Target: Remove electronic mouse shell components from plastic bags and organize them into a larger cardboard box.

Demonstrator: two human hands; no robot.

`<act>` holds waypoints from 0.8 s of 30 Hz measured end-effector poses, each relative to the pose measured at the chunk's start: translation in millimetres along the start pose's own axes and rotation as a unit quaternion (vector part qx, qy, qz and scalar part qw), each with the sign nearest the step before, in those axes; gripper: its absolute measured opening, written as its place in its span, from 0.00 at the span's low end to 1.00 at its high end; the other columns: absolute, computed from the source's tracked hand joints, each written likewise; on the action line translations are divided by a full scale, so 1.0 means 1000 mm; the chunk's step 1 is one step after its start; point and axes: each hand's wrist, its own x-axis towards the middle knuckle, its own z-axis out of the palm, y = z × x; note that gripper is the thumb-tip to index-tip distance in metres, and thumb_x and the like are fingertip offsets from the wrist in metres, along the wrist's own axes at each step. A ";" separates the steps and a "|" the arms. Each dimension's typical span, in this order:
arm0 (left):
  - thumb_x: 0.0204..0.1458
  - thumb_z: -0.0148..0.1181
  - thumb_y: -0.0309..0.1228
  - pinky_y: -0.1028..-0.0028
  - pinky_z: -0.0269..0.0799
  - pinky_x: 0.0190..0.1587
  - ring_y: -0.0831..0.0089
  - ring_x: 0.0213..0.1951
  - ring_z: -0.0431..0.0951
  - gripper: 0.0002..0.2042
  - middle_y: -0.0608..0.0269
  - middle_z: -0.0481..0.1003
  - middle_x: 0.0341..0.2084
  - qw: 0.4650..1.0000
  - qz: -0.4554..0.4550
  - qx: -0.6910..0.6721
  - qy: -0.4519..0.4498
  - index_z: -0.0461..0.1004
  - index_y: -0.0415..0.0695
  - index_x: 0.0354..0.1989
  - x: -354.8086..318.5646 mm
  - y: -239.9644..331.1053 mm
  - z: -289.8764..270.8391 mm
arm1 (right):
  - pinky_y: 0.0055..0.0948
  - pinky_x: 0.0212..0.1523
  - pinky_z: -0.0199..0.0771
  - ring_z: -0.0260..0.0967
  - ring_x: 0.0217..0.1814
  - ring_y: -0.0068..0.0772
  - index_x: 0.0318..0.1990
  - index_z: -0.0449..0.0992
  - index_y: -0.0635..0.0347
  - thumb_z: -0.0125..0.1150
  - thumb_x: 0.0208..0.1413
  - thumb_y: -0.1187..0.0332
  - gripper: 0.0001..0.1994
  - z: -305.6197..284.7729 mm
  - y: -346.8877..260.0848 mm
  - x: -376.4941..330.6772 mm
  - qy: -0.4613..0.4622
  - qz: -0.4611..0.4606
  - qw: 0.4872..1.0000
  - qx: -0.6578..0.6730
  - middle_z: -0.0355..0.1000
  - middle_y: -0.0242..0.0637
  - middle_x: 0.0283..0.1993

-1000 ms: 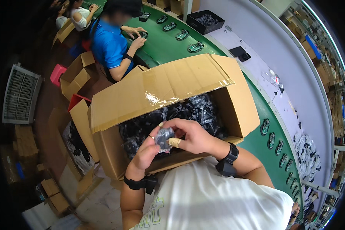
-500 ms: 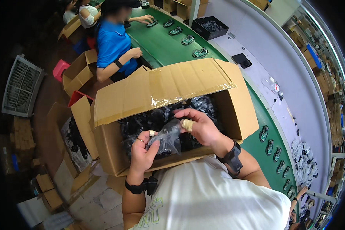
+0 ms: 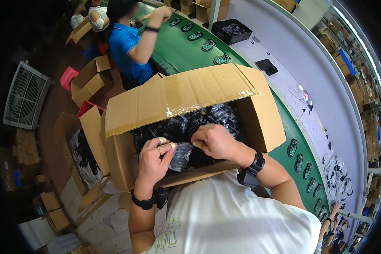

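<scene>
Over an open cardboard box [image 3: 264, 122], I hold a clear plastic bag [image 3: 181, 157] between my hands. My left hand [image 3: 153, 161] pinches its left edge with thumb and fingers, tape wrapped round two fingertips. At the bag's upper right edge, my right hand [image 3: 216, 140] is closed with its knuckles up; its fingertips are mostly hidden, and they seem to grip the plastic. Black parts in clear bags [image 3: 173, 126] fill the box below. What the held bag contains, if anything, cannot be made out.
A green conveyor belt [image 3: 178, 40] with several green circuit boards [image 3: 208, 45] runs behind and right of the box. A co-worker in blue [image 3: 127, 46] stands at its far left. A black bin [image 3: 230, 30] and clear bags [image 3: 338, 180] lie on the side ledge.
My right hand has turned knuckles-up and closed at the bag's edge. My left hand has shifted slightly left and up. The co-worker's arm has risen from the belt.
</scene>
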 end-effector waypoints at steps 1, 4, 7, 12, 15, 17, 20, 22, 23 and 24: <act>0.48 0.69 0.27 0.65 0.74 0.43 0.57 0.39 0.79 0.07 0.57 0.80 0.36 1.000 0.006 0.031 0.001 0.85 0.43 0.36 0.004 0.002 -0.002 | 0.41 0.39 0.76 0.75 0.38 0.48 0.34 0.80 0.60 0.67 0.48 0.73 0.06 -0.002 0.000 0.005 0.009 -0.018 0.999 -0.028 0.76 0.41 0.32; 0.48 0.70 0.26 0.65 0.74 0.44 0.57 0.40 0.79 0.06 0.57 0.80 0.37 1.000 0.012 0.019 0.001 0.84 0.43 0.35 0.012 0.004 -0.008 | 0.41 0.42 0.75 0.74 0.40 0.49 0.36 0.80 0.59 0.67 0.46 0.73 0.08 -0.002 -0.009 0.022 0.081 -0.065 0.995 0.004 0.76 0.40 0.33; 0.46 0.71 0.25 0.64 0.75 0.44 0.57 0.41 0.79 0.07 0.57 0.80 0.37 1.000 0.008 -0.014 0.002 0.84 0.43 0.34 0.016 0.006 -0.012 | 0.40 0.42 0.74 0.73 0.39 0.46 0.35 0.79 0.58 0.68 0.46 0.73 0.08 0.000 -0.004 0.021 0.063 -0.107 0.992 0.030 0.76 0.37 0.34; 0.42 0.72 0.23 0.64 0.74 0.44 0.57 0.42 0.78 0.08 0.56 0.79 0.36 0.993 0.046 0.106 0.026 0.84 0.41 0.33 0.021 0.014 -0.024 | 0.36 0.38 0.74 0.73 0.38 0.40 0.32 0.79 0.57 0.68 0.44 0.74 0.06 -0.008 -0.013 0.034 0.092 -0.152 0.981 -0.078 0.76 0.35 0.38; 0.41 0.72 0.23 0.63 0.74 0.44 0.58 0.41 0.78 0.06 0.58 0.78 0.35 0.984 0.064 0.157 0.055 0.83 0.42 0.30 0.026 0.015 -0.028 | 0.35 0.37 0.74 0.72 0.38 0.39 0.29 0.79 0.55 0.68 0.42 0.75 0.06 -0.007 -0.020 0.034 0.172 -0.193 0.964 -0.059 0.76 0.33 0.37; 0.43 0.71 0.27 0.63 0.73 0.41 0.61 0.39 0.77 0.03 0.62 0.77 0.33 0.971 0.120 0.205 -0.018 0.82 0.46 0.27 0.025 0.010 -0.028 | 0.34 0.37 0.74 0.71 0.37 0.39 0.28 0.79 0.55 0.68 0.41 0.75 0.06 -0.001 -0.014 0.025 -0.060 -0.107 0.968 -0.218 0.75 0.32 0.36; 0.44 0.70 0.28 0.63 0.73 0.40 0.59 0.37 0.77 0.04 0.61 0.76 0.31 0.975 0.093 0.200 0.028 0.81 0.45 0.27 0.025 0.010 -0.030 | 0.37 0.39 0.73 0.71 0.36 0.40 0.27 0.78 0.55 0.67 0.41 0.76 0.05 -0.013 -0.023 0.031 0.055 -0.137 0.984 -0.100 0.74 0.33 0.34; 0.43 0.71 0.22 0.65 0.73 0.38 0.56 0.34 0.76 0.06 0.57 0.75 0.27 0.980 0.088 0.167 0.064 0.80 0.40 0.29 0.028 0.016 -0.038 | 0.38 0.42 0.74 0.72 0.38 0.44 0.29 0.78 0.57 0.66 0.44 0.76 0.04 -0.020 -0.029 0.027 0.023 -0.089 0.992 -0.083 0.75 0.33 0.34; 0.43 0.71 0.22 0.65 0.73 0.38 0.56 0.34 0.76 0.06 0.57 0.75 0.27 0.980 0.089 0.168 0.062 0.80 0.40 0.29 0.028 0.016 -0.038 | 0.38 0.42 0.74 0.72 0.38 0.44 0.29 0.78 0.57 0.66 0.44 0.76 0.04 -0.018 -0.026 0.027 0.025 -0.087 0.993 -0.082 0.75 0.33 0.34; 0.44 0.71 0.23 0.63 0.73 0.38 0.56 0.34 0.77 0.06 0.57 0.76 0.28 0.986 0.079 0.138 0.042 0.80 0.41 0.29 0.028 0.015 -0.039 | 0.39 0.41 0.74 0.71 0.38 0.45 0.27 0.76 0.59 0.66 0.43 0.75 0.04 -0.017 -0.022 0.029 0.063 -0.093 0.992 -0.054 0.75 0.36 0.34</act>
